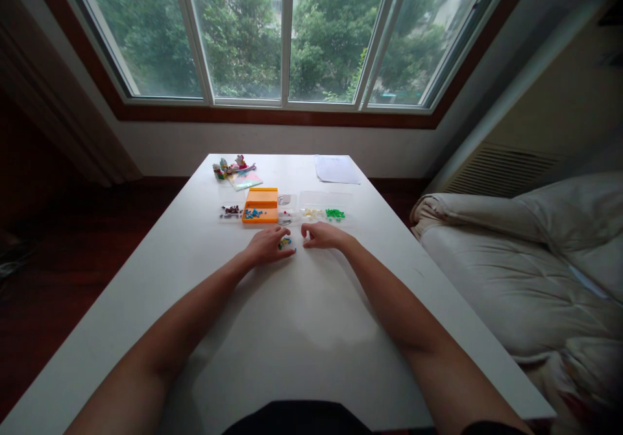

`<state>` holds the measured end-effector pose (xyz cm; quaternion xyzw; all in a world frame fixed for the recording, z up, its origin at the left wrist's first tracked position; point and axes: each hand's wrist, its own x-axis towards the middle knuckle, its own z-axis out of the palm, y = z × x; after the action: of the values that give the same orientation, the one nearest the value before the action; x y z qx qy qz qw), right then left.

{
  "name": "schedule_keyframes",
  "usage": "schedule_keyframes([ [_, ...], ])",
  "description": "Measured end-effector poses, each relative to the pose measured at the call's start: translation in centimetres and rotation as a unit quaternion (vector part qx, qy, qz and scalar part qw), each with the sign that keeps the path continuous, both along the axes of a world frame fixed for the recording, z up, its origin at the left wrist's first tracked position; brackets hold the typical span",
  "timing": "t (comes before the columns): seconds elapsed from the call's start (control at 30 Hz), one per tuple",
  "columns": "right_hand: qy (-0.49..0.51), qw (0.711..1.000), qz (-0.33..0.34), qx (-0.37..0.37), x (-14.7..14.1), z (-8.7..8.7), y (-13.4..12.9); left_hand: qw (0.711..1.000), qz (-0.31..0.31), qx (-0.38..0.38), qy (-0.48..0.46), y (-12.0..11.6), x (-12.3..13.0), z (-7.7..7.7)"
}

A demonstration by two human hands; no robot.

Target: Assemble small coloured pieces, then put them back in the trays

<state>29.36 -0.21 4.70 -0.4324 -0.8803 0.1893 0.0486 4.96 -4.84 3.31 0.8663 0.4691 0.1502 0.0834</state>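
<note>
My left hand (pixel 267 245) rests on the white table (pixel 302 311), its thumb and fingers apart around a small cluster of blue, yellow and green pieces (pixel 285 243). A tiny blue piece lies at the thumb's tip; whether the hand touches the cluster is too small to tell. Close by on the right, my right hand (pixel 318 235) has its fingers curled toward the thumb. What they hold, if anything, cannot be made out. Just beyond the hands stands an open orange case (pixel 263 196) with blue pieces (pixel 253 213) in its near half.
Clear trays flank the case: dark brown pieces (pixel 232 210) at left, pale yellow pieces (pixel 312 213) and green pieces (pixel 335 213) at right. Small toy figures (pixel 224 167) and a pastel card (pixel 246 180) sit at the far left. White paper (pixel 337 169) lies far right. A sofa (pixel 516 253) stands beside the table.
</note>
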Motion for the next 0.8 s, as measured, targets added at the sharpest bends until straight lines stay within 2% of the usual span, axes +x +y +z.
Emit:
schedule_keyframes([
  [0.33, 0.024, 0.998, 0.029, 0.053, -0.9, -1.1, 0.1, 1.000, -0.022, -0.017, 0.000, 0.0, 0.2, -0.3],
  [0.53, 0.099, 0.989, 0.040, 0.097, -2.3, -2.4, 0.1, 0.999, -0.025, -0.031, -0.022, 0.9, -0.9, -0.1],
  [0.8, 0.211, 0.973, -0.015, 0.096, -1.3, -3.3, 1.0, 0.999, 0.001, -0.028, -0.046, 1.3, -1.1, -0.6],
])
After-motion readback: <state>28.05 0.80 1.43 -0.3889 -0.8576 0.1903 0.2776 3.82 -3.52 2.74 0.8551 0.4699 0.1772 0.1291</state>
